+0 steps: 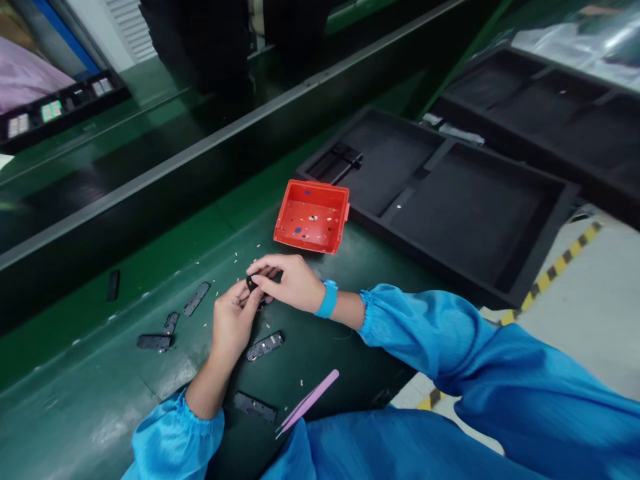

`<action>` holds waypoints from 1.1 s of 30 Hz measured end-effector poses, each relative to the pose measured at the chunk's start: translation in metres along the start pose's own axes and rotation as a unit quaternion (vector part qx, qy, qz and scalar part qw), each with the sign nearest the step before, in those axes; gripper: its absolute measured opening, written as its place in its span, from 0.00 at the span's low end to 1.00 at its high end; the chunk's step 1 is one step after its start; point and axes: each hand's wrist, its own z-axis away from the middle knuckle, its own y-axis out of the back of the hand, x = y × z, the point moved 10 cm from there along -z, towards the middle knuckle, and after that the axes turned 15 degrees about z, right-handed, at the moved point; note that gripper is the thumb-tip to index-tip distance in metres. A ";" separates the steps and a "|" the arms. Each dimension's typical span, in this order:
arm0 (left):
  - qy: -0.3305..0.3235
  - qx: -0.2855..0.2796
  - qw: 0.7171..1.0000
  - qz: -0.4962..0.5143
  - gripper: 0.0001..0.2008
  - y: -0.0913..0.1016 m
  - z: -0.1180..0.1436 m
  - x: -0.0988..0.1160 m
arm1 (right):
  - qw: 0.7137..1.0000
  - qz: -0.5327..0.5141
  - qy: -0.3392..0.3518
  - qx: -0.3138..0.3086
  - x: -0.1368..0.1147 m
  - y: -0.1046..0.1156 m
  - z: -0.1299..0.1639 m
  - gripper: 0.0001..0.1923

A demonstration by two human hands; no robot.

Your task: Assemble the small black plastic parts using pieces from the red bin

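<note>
Between my two hands is a small black plastic part (251,284) with a yellowish spot, pinched by the fingers of both. My left hand (234,319) grips it from below left, thumb and fingers closed. From the right, my right hand (293,281) closes on it too, with a blue band at the wrist; the fingers hide most of the part. Just below the hands lies a black part (265,346) with small metal contacts. Pink tweezers (311,401) rest near the table's front edge, beside another black part (255,407).
A red bin (312,220) with tiny scraps stands beyond my hands. Several black parts (197,299) and pale bits lie on the green table (100,400) at left. Black foam trays (480,213) fill the right. A raised ledge (200,150) runs behind.
</note>
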 end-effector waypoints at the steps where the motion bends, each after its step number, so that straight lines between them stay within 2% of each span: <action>1: -0.006 -0.004 1.000 -0.004 0.16 -0.001 0.000 0.001 | 1.000 0.003 -0.003 -0.007 0.000 -0.002 0.001 0.09; 6: -0.023 -0.002 0.999 -0.029 0.14 -0.001 0.001 0.005 | 0.999 0.034 0.032 0.013 -0.006 0.001 0.001 0.10; 11: 0.005 0.017 1.000 -0.019 0.17 0.005 0.001 0.000 | 0.998 -0.040 0.021 -0.039 -0.002 -0.007 -0.001 0.12; 14: 0.020 0.020 1.000 0.003 0.18 0.005 0.001 -0.003 | 0.998 -0.052 0.017 -0.041 -0.001 -0.008 -0.001 0.13; 22: -0.007 0.022 0.999 -0.039 0.16 0.001 0.002 0.005 | 0.995 -0.078 -0.025 -0.056 0.004 -0.012 -0.002 0.07; 33: 0.025 0.006 1.000 -0.005 0.16 0.002 0.002 -0.001 | 0.989 -0.109 -0.042 -0.094 0.005 -0.018 -0.002 0.12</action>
